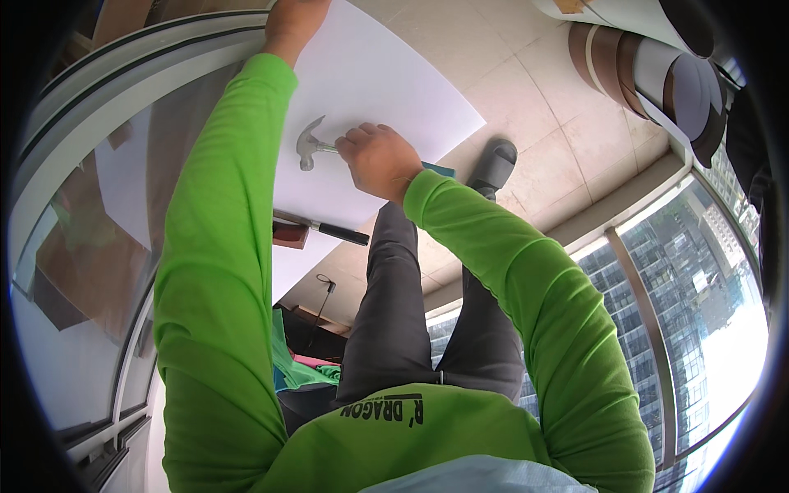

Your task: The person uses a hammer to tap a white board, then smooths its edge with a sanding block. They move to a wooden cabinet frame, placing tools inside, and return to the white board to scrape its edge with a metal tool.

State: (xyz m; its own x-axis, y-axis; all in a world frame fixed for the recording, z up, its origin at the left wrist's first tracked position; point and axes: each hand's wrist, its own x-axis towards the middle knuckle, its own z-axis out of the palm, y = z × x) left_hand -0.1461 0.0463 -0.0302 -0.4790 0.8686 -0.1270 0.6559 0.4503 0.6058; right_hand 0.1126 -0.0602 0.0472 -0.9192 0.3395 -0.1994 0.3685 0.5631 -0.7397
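My right hand (378,160) is closed round the handle of a claw hammer (308,146). The hammer's silver head points left, over a large white sheet (345,49). A dark teal piece (441,171) shows past my right wrist; whether it is part of the handle I cannot tell. At the top edge, my left hand (296,25) is beside the sheet's left side, by a curved pale frame (177,62); its fingers are out of sight. Nearer to me on the sheet lies a black-handled tool (341,233) beside a reddish-brown block (289,235).
Rolls of brown and white sheet material (633,74) lie at the upper right on the tiled floor (534,123). Glass windows (657,287) line the right side, and a glass panel (90,246) the left. Green cloth (300,370) sits by my legs. My foot wears a dark slipper (495,164).
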